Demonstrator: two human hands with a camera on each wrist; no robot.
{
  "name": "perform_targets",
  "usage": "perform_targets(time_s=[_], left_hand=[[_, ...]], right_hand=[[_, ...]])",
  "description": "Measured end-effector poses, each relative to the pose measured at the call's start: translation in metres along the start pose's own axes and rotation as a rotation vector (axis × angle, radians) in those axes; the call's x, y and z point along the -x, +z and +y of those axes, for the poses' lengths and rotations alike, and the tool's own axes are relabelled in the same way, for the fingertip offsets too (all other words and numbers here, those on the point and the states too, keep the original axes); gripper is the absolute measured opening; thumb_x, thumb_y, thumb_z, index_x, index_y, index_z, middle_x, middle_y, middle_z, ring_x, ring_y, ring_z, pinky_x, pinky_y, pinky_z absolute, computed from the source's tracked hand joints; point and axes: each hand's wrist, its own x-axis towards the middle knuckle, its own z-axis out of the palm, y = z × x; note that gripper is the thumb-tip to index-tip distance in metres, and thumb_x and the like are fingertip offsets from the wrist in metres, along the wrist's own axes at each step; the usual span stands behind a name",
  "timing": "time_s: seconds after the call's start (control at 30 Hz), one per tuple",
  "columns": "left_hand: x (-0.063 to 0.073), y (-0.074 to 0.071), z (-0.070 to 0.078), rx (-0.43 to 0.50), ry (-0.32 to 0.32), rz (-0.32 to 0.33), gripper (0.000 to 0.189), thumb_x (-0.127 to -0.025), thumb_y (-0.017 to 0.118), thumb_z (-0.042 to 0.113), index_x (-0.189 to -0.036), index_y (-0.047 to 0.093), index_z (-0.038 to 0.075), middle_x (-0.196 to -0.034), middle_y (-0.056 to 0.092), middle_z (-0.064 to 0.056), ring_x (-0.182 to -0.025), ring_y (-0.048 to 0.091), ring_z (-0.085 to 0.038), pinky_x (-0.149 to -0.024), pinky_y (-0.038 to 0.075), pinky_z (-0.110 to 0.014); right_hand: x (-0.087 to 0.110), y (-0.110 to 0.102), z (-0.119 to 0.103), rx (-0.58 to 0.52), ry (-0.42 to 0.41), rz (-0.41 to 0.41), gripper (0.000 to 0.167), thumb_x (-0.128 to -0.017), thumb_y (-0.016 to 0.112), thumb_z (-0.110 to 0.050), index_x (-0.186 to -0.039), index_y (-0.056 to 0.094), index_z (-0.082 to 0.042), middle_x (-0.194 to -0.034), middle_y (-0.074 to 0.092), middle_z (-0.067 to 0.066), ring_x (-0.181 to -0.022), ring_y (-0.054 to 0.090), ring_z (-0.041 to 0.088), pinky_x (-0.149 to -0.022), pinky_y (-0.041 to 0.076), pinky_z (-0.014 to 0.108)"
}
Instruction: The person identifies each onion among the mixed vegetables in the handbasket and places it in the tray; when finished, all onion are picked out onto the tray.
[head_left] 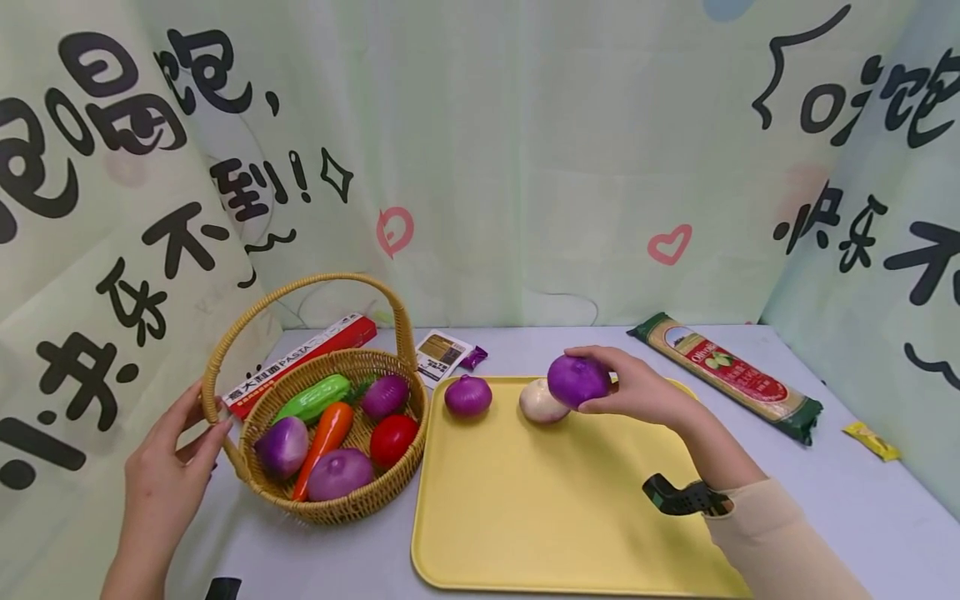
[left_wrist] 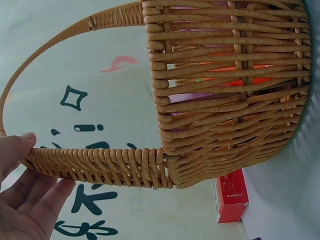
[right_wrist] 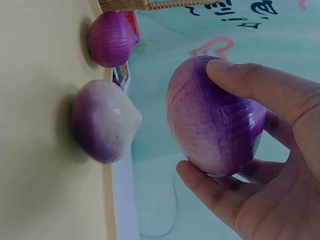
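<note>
My right hand (head_left: 637, 387) grips a purple onion (head_left: 577, 382) above the back of the yellow tray (head_left: 517, 517), thumb on one side and fingers round the other in the right wrist view. Beside it on the tray are a whitish-purple onion (head_left: 542, 402) and a smaller purple onion (head_left: 468, 396). At the left, my left hand (head_left: 168, 467) pinches the handle of the wicker basket (head_left: 360, 508) between thumb and fingers. Inside the basket lie a carrot (head_left: 324, 450), a tomato (head_left: 393, 441), a green cucumber-like vegetable (head_left: 313, 397) and several purple vegetables (head_left: 341, 475).
Behind the basket lies a red and white pasta box (head_left: 300, 362), with a printed card (head_left: 441, 357) and a small purple packet (head_left: 473, 357) to its right. A green-ended pasta bag (head_left: 731, 375) and a yellow wrapped packet (head_left: 872, 441) lie at the right. A printed curtain (head_left: 525, 167) hangs behind.
</note>
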Motion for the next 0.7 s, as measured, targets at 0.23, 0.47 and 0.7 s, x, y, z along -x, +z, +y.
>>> perform_targets(time_s=[0.23, 0.47, 0.7], left_hand=[[0.001, 0.000, -0.001, -0.001, 0.003, 0.010, 0.062, -0.088, 0.066, 0.014, -0.143, 0.041, 0.027, -0.127, 0.059, -0.012, -0.113, 0.053, -0.002, -0.070, 0.035, 0.009], [0.000, 0.001, -0.002, -0.003, -0.006, 0.006, 0.062, -0.089, 0.065, 0.015, -0.144, 0.040, 0.027, -0.128, 0.059, -0.014, -0.118, 0.054, -0.028, -0.070, 0.034, 0.009], [0.000, 0.001, -0.001, -0.004, -0.018, 0.000, 0.062, -0.089, 0.064, 0.015, -0.144, 0.039, 0.028, -0.128, 0.058, -0.013, -0.117, 0.054, -0.033, -0.070, 0.033, 0.010]], right_hand=[[0.010, -0.003, 0.013, -0.009, 0.058, 0.010, 0.068, -0.078, 0.077, -0.021, -0.137, 0.045, -0.013, -0.137, 0.046, 0.018, -0.117, 0.050, 0.035, -0.084, 0.056, 0.035], [0.015, -0.006, 0.022, -0.019, 0.111, 0.027, 0.069, -0.077, 0.077, -0.023, -0.137, 0.044, -0.015, -0.138, 0.045, 0.018, -0.117, 0.050, 0.036, -0.084, 0.057, 0.039], [0.022, -0.009, 0.030, -0.059, 0.129, 0.037, 0.070, -0.078, 0.076, -0.021, -0.139, 0.042, -0.012, -0.138, 0.043, 0.023, -0.117, 0.050, 0.040, -0.083, 0.057, 0.041]])
